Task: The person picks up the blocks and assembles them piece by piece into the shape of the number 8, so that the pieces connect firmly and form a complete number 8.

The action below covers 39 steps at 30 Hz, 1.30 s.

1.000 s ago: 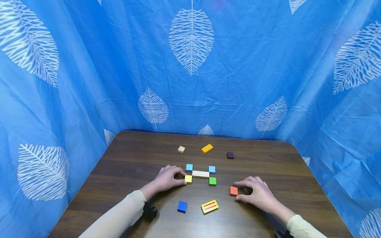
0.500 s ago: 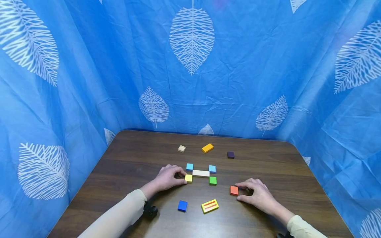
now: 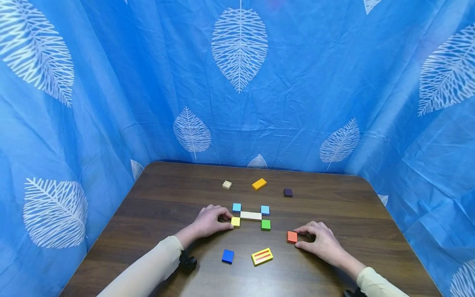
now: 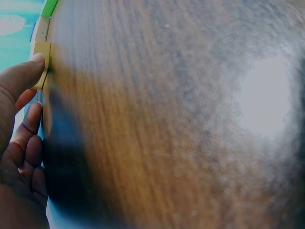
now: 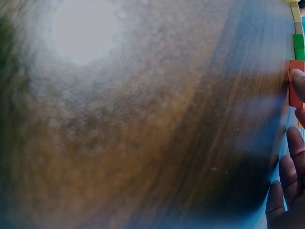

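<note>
My left hand [image 3: 210, 222] pinches a yellow block [image 3: 235, 222] between thumb and finger; the left wrist view shows the thumb on the yellow block's side [image 4: 43, 71]. A cream bar [image 3: 250, 215] lies beside it, with light-blue blocks [image 3: 236, 207] at its two far corners and a green block [image 3: 265, 225] at its near right corner. Farther right, my right hand [image 3: 320, 239] holds a red-orange block [image 3: 292, 236] by its edges, apart from the green one. In the right wrist view the thumb lies against the red-orange block [image 5: 296, 93].
Nearer me lie a blue block [image 3: 228, 256] and a yellow block with red stripes [image 3: 262, 256]. Toward the back are a small beige block [image 3: 227, 185], an orange block [image 3: 259, 184] and a dark purple block [image 3: 288, 192]. A blue leaf-patterned curtain [image 3: 282, 103] surrounds the wooden table [image 3: 178, 181].
The hands and blocks keep nearly the same places. The right thumb parts slightly from the red-orange block half a second ago and is against it now. The view shifts very slightly.
</note>
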Motion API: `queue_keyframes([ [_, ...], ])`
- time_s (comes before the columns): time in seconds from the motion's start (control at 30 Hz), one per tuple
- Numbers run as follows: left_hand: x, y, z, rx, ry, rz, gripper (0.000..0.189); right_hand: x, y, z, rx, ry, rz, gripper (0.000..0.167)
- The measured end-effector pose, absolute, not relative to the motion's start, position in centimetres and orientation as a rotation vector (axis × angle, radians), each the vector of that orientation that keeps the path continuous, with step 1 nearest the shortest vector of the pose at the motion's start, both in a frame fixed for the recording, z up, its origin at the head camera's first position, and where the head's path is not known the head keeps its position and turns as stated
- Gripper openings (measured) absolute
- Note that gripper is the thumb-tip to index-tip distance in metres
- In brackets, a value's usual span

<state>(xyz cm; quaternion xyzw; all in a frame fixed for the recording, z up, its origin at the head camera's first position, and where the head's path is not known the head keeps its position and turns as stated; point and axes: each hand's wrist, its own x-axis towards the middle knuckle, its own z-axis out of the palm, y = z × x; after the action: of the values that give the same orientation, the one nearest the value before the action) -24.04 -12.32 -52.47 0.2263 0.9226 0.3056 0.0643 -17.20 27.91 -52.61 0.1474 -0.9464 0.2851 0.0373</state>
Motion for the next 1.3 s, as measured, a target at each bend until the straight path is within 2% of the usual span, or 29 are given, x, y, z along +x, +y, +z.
queue_keyframes([
  [1.3,-26.9,-11.5,-52.7,0.671,2.815,0.915,0.022,-21.0,27.4,-52.4,0.454,-2.905,0.838,0.023],
])
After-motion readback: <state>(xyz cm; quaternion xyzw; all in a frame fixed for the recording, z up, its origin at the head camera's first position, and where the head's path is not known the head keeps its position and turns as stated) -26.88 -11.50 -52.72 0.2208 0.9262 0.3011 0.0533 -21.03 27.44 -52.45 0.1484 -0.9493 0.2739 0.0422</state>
